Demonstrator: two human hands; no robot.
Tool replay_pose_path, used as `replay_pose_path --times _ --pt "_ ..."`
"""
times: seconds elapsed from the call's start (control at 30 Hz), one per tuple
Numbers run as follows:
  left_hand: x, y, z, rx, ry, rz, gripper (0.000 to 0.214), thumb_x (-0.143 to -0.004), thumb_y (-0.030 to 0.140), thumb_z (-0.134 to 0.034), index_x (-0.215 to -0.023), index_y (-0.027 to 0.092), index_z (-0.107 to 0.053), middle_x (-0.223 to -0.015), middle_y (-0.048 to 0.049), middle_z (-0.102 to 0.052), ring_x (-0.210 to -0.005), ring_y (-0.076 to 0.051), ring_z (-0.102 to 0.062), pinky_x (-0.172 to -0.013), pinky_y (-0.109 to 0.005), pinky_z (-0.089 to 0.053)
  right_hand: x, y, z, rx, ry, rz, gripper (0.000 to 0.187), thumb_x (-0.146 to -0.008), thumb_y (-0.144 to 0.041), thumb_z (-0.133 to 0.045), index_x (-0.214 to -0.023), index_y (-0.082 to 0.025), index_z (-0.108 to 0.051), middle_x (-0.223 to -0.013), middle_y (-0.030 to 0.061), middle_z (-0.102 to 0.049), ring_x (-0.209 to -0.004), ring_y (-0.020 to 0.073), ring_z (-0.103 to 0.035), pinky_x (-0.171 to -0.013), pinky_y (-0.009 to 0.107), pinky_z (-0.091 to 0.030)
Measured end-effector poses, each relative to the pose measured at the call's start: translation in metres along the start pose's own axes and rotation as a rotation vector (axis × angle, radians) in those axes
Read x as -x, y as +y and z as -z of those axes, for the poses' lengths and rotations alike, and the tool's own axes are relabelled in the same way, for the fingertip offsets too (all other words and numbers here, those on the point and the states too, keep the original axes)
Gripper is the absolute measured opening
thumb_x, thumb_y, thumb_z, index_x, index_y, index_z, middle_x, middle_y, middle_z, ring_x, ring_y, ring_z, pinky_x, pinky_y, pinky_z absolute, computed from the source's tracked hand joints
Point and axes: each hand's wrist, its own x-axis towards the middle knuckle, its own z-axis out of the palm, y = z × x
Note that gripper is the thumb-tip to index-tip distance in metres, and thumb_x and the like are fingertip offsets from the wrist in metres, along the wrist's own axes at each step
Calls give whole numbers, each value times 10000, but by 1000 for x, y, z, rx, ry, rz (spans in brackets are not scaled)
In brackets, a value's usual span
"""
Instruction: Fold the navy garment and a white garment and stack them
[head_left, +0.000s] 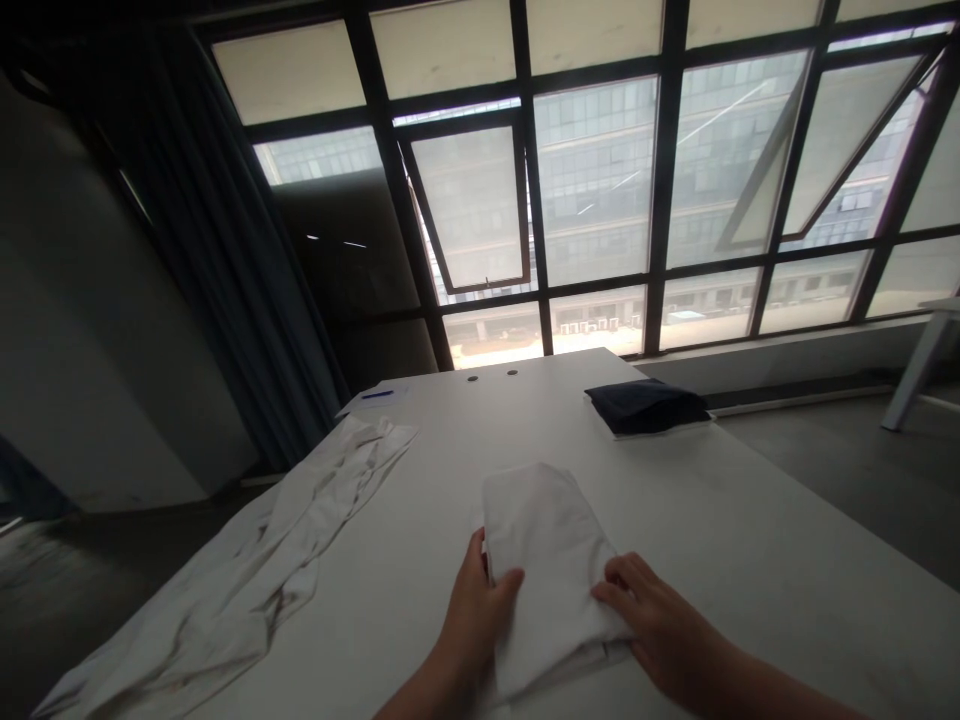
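Observation:
A folded white cloth point(547, 570), perhaps a garment, lies on the white table between my two hands. My left hand point(481, 595) grips its left edge, thumb on top and fingers tucked against the side. At the right edge, my right hand point(645, 605) pinches the cloth between thumb and bent fingers. Part of the lower end near me hangs in loose layers. The fingertips under the cloth are hidden.
Crumpled white cloth point(300, 550) spreads along the table's left side. A dark folded cloth point(645, 405) rests on something white at the far right. A blue pen point(377, 394) lies on paper at the far left. Windows point(592, 190) stand beyond the table point(450, 450).

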Motion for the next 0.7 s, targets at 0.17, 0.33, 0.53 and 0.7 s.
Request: replay_pose_path --times 0.17,0.33,0.53,0.7 --pt "-36 -10 13 -12 22 -74 602 -788 297 -710 -1330 168 -480 -1045 -82 -738 -912 -241 -708 -837 -345 -543 -31 7 -3 -46 33 2 716 -550 59 -477 -1197 -222 -597 -1223 100 -531 -1162 266 -460 -1039 400 -401" --pt "-72 -18 25 100 89 -39 715 -731 361 -780 -1341 140 -479 -942 -77 -742 -829 -226 -711 -736 -317 -557 -65 17 -1 -108 57 66 673 -623 41 -496 -1235 -225 -582 -1220 93 -534 -1167 253 -461 -1066 402 -385" --pt "-57 -13 33 147 139 -9 788 -764 401 -794 -1427 183 -425 -821 -29 -713 -659 -170 -684 -598 -252 -530 -62 25 -6 -81 154 -34 485 -665 -13 -524 -1100 -220 -580 -1108 87 -546 -1061 254 -497 -965 391 -419" --pt "-50 -15 41 -16 142 -38 758 -777 388 -762 -1428 202 -421 -800 -10 -701 -640 -179 -669 -595 -268 -520 -54 30 -5 -162 41 -37 297 -667 -12 -480 -867 -231 -481 -902 21 -564 -832 192 -510 -768 307 -416"
